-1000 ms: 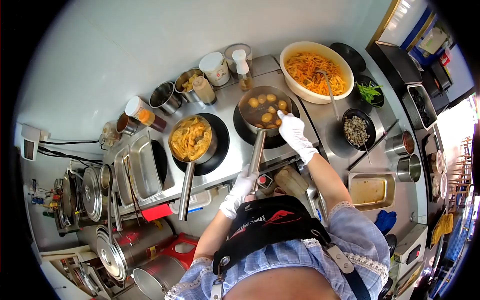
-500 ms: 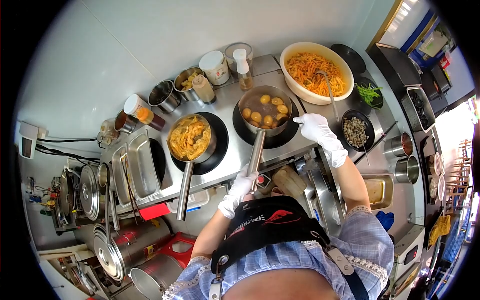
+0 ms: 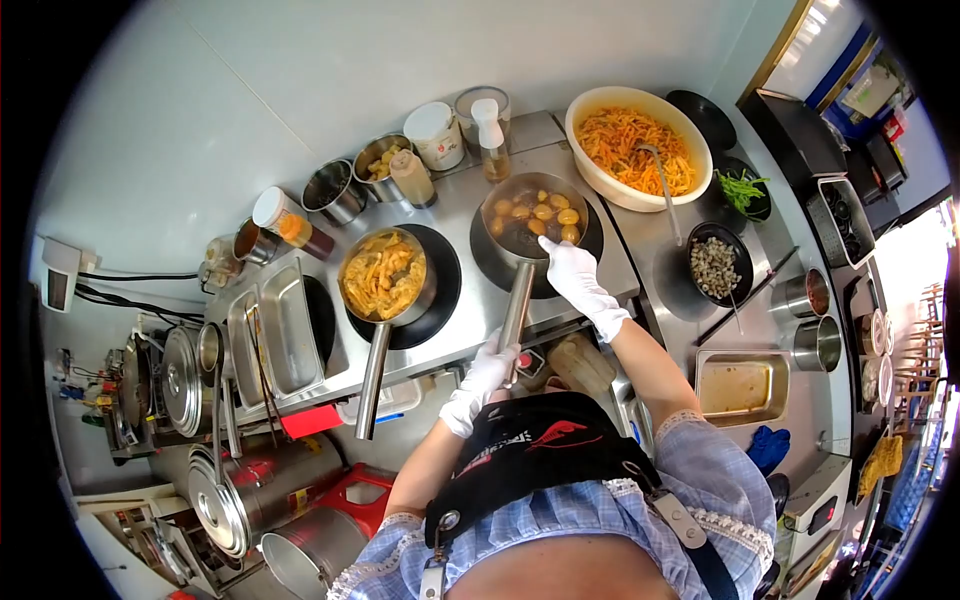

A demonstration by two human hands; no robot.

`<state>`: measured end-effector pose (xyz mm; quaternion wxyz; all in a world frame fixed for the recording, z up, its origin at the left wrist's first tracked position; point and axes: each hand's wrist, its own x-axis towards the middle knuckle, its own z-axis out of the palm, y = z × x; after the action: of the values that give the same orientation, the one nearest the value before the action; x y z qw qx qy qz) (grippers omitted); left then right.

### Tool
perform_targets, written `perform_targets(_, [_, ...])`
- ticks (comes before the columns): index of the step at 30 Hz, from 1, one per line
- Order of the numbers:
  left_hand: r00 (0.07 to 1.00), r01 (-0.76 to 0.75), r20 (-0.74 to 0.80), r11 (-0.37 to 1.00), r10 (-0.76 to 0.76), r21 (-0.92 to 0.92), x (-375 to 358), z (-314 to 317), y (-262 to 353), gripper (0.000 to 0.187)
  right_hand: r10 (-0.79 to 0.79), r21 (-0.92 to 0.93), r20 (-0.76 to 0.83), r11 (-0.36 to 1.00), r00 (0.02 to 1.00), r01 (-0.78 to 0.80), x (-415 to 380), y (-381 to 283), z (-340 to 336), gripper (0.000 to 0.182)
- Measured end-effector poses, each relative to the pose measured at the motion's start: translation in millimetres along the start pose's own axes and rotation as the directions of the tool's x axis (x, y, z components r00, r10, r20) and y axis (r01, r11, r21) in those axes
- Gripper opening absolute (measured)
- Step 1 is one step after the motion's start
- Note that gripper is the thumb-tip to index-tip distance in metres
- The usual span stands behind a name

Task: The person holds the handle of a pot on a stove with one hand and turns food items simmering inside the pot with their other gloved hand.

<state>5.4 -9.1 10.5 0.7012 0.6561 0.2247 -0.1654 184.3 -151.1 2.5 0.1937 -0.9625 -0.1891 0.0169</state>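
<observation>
My left hand (image 3: 485, 375), in a white glove, is wrapped around the long metal handle of a steel pan (image 3: 515, 310). Several brown eggs (image 3: 543, 211) lie in dark liquid inside this pan, which rests on a round black burner (image 3: 594, 243). At the pan's near right rim is my gloved right hand (image 3: 577, 280), its index finger reaching over the edge and its other fingers curled; anything they hold is hidden. To the left, a second steel pan (image 3: 430, 290) with yellow-brown food (image 3: 380, 277) sits on another black burner (image 3: 449, 270).
A cream bowl (image 3: 580, 165) of shredded orange food stands at the back right. Beside it are black bowls, one with greens (image 3: 740, 190), another with chopped pieces (image 3: 715, 270). Bottles (image 3: 412, 178) and steel containers line the wall. A metal tray (image 3: 783, 385) is at the right.
My right hand has moved left, from beside the pan to over its near rim. The eggs have shifted in the liquid. My left hand still grips the handle.
</observation>
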Motion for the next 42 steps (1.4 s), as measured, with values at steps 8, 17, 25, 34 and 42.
perform_targets(8, [0.998, 0.061, 0.017, 0.998, -0.061, 0.028, -1, -1, 3, 0.050, 0.172, 0.102, -0.085, 0.981, 0.982, -0.163, 17, 17, -26, 0.029])
perform_targets(17, [0.997, 0.054, 0.062, 0.998, -0.053, -0.013, -2, -2, 5, 0.048, 0.001, -0.144, 0.155, 0.989, 0.988, 0.021, -1, 33, -117, 0.034])
perform_targets(25, [1.000, 0.029, 0.011, 0.998, -0.029, -0.061, 1, 2, 1, 0.039, -0.003, -0.093, 0.375, 0.995, 0.927, 0.041, 3, 29, -83, 0.034])
perform_targets(34, [0.999, 0.049, 0.022, 0.998, -0.050, 0.024, -2, 1, 6, 0.052, -0.045, -0.066, 0.009, 0.997, 0.999, 0.045, 2, -10, 4, 0.035])
perform_targets(42, [0.998, 0.059, 0.006, 0.997, -0.059, 0.048, -1, 0, 5, 0.056, 0.127, 0.086, -0.046, 0.989, 0.991, -0.123, 20, 15, -19, 0.033])
